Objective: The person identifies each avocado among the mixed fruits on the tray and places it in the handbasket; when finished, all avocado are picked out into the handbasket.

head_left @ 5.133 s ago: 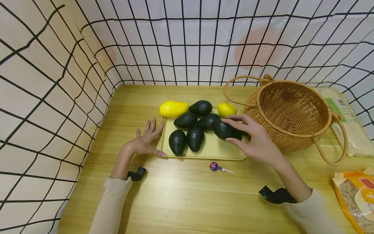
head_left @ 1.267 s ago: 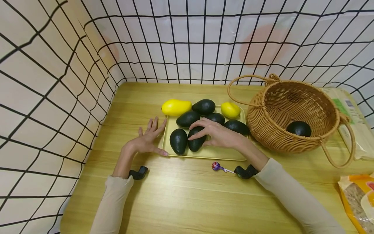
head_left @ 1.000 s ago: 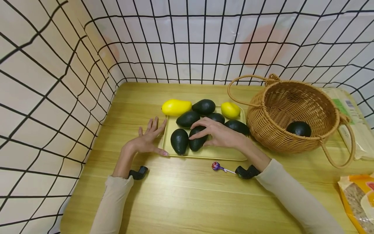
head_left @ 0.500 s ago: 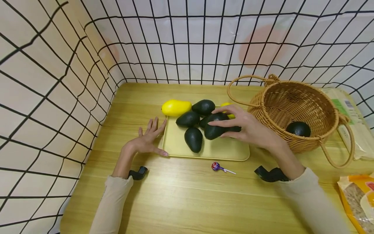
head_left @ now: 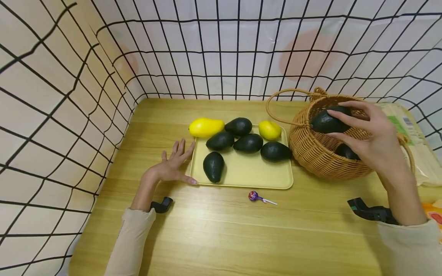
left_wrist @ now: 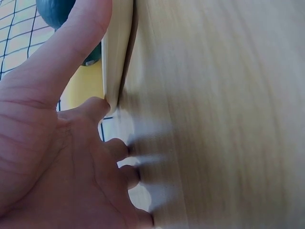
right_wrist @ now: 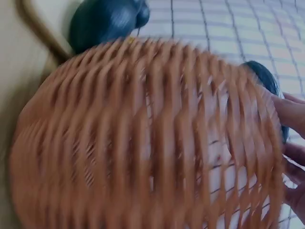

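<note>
My right hand [head_left: 374,134] grips an avocado [head_left: 330,120] by fingers and thumb over the mouth of the wicker basket [head_left: 310,157]. Inside that basket a second avocado [head_left: 346,151] shows, partly covered by the hand. In the right wrist view the basket's weave [right_wrist: 157,133] fills most of the picture, with the held avocado [right_wrist: 264,78] at its right edge. My left hand [head_left: 170,165] lies with fingers spread at the left end of the yellow tray [head_left: 255,176], thumb along its corner. Several avocados [head_left: 213,166] and a lemon [head_left: 269,130] lie on the tray.
A yellow mango [head_left: 206,127] sits at the tray's back left corner. A wrapped lollipop [head_left: 253,196] lies in front of the tray. Behind the basket is a pale packet [head_left: 419,153], and an orange bag [head_left: 436,214] is at the right edge. Black wire mesh [head_left: 221,51] surrounds the table.
My right hand has taken an avocado from the tray's front and carried it right, over the basket. Another avocado entered the basket earlier. My left hand has stayed by the tray.
</note>
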A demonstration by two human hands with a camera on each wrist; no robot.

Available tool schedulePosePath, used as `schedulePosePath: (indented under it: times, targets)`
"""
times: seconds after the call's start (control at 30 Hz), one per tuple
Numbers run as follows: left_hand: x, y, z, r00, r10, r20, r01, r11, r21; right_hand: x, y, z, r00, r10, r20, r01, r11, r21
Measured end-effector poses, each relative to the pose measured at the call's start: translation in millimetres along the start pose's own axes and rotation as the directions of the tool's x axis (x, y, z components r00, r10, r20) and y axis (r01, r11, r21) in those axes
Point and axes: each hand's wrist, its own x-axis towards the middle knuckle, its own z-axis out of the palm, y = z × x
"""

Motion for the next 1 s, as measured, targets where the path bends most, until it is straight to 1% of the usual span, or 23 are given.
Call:
schedulePosePath:
  times: [0.07, 0.13, 0.2, 0.3, 0.33, 0.47, 0.63, 0.8, 0.87, 0.93, 1.0]
  targets:
    - [-0.1, 0.4, -0.4, 1.0, 0.0, 0.002, 0.0, 1.0, 0.002, -5.6, 8.1, -2.0, 0.999, 0.053, 0.006, -0.053, 0.998, -0.028]
    - [-0.5, 0.3, -0.7, 1.0, -0.002, 0.004, 0.002, 1.0, -0.002, -9.7, 15.3, -1.1, 0.994, 0.109, 0.023, -0.108, 0.994, -0.032]
    - [-0.6, -0.2, -0.8, 1.0, -0.003, 0.005, 0.003, 1.0, -0.006, -13.2, 21.6, 1.2, 0.989, 0.141, 0.035, -0.139, 0.989, -0.043]
    - [-0.7, -1.1, -0.3, 1.0, -0.002, 0.004, 0.002, 1.0, -0.012, -15.0, 27.5, 4.5, 0.982, 0.175, 0.072, -0.17, 0.983, -0.063]
    - [-0.8, -1.4, 0.0, 1.0, -0.002, 0.004, 0.002, 1.0, -0.013, -15.3, 28.7, 5.3, 0.981, 0.175, 0.085, -0.169, 0.983, -0.07]
    - [-1.1, -2.4, 1.3, 1.0, 0.0, 0.006, 0.0, 1.0, -0.009, -15.4, 30.2, 6.3, 0.972, 0.195, 0.128, -0.189, 0.98, -0.059]
    - [-0.3, -3.3, 1.7, 1.0, 0.0, 0.0, 0.0, 1.0, -0.007, -16.1, 29.8, 6.1, 0.962, 0.241, 0.13, -0.235, 0.97, -0.059]
    - [-0.2, -3.3, 1.0, 1.0, 0.0, 0.0, 0.0, 1.0, -0.005, -14.4, 26.0, 5.4, 0.94, 0.296, 0.169, -0.293, 0.955, -0.045]
    - [-0.2, -3.1, 0.6, 1.0, 0.004, -0.002, -0.004, 1.0, -0.006, -12.7, 21.3, 5.9, 0.937, 0.304, 0.174, -0.301, 0.953, -0.04]
    - [-0.1, -2.7, 0.2, 1.0, 0.007, -0.003, -0.007, 1.0, -0.005, -10.3, 13.9, 7.4, 0.942, 0.291, 0.165, -0.292, 0.956, -0.018]
    - [0.2, -2.5, 0.1, 1.0, 0.008, -0.003, -0.008, 1.0, -0.004, -6.4, 4.3, 9.4, 0.955, 0.253, 0.152, -0.258, 0.966, 0.015]
